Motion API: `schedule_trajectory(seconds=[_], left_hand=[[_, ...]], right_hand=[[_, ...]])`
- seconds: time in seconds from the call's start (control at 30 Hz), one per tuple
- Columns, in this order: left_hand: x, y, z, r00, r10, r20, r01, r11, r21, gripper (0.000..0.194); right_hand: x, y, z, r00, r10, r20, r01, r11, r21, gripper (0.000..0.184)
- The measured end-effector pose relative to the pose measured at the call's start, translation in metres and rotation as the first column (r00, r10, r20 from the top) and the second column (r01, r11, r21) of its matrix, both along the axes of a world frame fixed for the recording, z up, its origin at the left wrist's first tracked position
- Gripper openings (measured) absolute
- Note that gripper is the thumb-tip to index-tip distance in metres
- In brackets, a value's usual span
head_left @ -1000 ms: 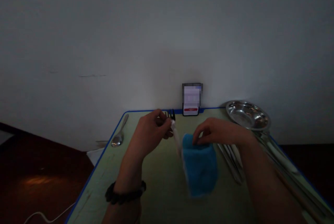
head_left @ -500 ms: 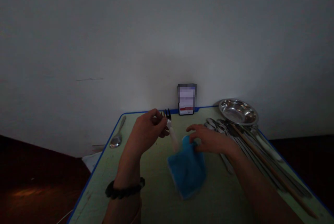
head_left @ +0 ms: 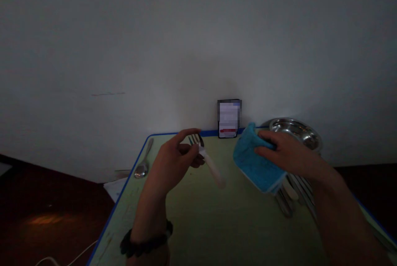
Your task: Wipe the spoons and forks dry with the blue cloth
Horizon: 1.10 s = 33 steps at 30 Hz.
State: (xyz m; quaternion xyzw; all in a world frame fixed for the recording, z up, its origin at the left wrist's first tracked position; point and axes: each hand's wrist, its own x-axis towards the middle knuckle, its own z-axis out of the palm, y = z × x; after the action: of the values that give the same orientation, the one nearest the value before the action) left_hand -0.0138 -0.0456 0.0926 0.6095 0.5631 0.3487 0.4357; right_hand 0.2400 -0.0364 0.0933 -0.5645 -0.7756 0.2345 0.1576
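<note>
My left hand (head_left: 176, 156) pinches a fork (head_left: 212, 169) near its neck, with the metal tines pointing up and away and the pale handle slanting down to the right. To the right, my right hand (head_left: 287, 152) is closed on a blue cloth (head_left: 256, 160), which hangs folded from the fingers, apart from the fork. Behind that hand and cloth lies a pile of cutlery (head_left: 299, 191), partly hidden. A single spoon (head_left: 142, 169) rests near the table's left edge, bowl toward me.
A shiny metal bowl (head_left: 293, 127) stands at the back right, partly covered by my right hand. A phone (head_left: 228, 119) leans upright against the wall (head_left: 173, 51). The green table (head_left: 198, 224) has a blue edge. A white cable (head_left: 82, 252) runs along the floor at left.
My right hand has lifted the blue cloth up and to the right, away from the fork. The left hand still holds the fork, now with its index finger raised over the tines.
</note>
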Motion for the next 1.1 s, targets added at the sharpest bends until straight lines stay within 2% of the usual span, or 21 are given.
schedule_trajectory(seconds=[0.13,0.27,0.4,0.5,0.57,0.67,0.7,0.83,0.97,1.1], left_hand=[[0.007,0.002,-0.007,0.994,-0.111,0.000,0.111,0.993,-0.026,0.020],[0.019,0.003,-0.012,0.985,-0.166,-0.055,0.166,0.986,0.000,0.020],[0.031,0.005,-0.015,0.977,-0.177,-0.122,0.184,0.982,0.046,0.018],[0.035,0.007,-0.015,0.987,-0.123,-0.102,0.128,0.990,0.050,0.014],[0.036,0.008,-0.015,0.996,-0.067,-0.058,0.070,0.996,0.046,0.012],[0.039,0.008,-0.016,0.999,-0.012,-0.031,0.014,0.998,0.055,0.012],[0.040,0.007,-0.016,0.999,-0.006,-0.040,0.009,0.998,0.063,0.012],[0.040,0.007,-0.016,0.992,-0.023,-0.121,0.037,0.992,0.118,0.011],[0.031,0.007,-0.012,0.955,-0.077,-0.286,0.123,0.982,0.146,0.019],[0.023,0.004,-0.008,0.884,-0.280,-0.374,0.310,0.950,0.021,0.024]], right_hand=[[-0.011,0.000,-0.002,0.996,0.051,-0.069,-0.055,0.997,-0.052,0.016],[-0.023,-0.002,-0.007,0.955,0.098,-0.278,-0.153,0.971,-0.183,0.029],[-0.030,0.000,-0.012,0.814,0.040,-0.579,-0.296,0.887,-0.355,0.044],[-0.030,0.004,-0.015,0.729,0.048,-0.683,-0.385,0.854,-0.351,0.033],[-0.031,0.005,-0.019,0.745,0.069,-0.663,-0.356,0.882,-0.308,0.036],[-0.038,0.006,-0.025,0.829,0.047,-0.557,-0.228,0.939,-0.259,0.055],[-0.041,0.006,-0.026,0.857,0.049,-0.513,-0.200,0.949,-0.245,0.055],[-0.045,0.008,-0.028,0.936,0.121,-0.331,-0.199,0.956,-0.214,0.033],[-0.036,0.009,-0.020,0.964,0.167,-0.209,-0.208,0.958,-0.196,0.029],[-0.030,0.006,-0.013,0.967,0.234,-0.096,-0.249,0.950,-0.187,0.031]])
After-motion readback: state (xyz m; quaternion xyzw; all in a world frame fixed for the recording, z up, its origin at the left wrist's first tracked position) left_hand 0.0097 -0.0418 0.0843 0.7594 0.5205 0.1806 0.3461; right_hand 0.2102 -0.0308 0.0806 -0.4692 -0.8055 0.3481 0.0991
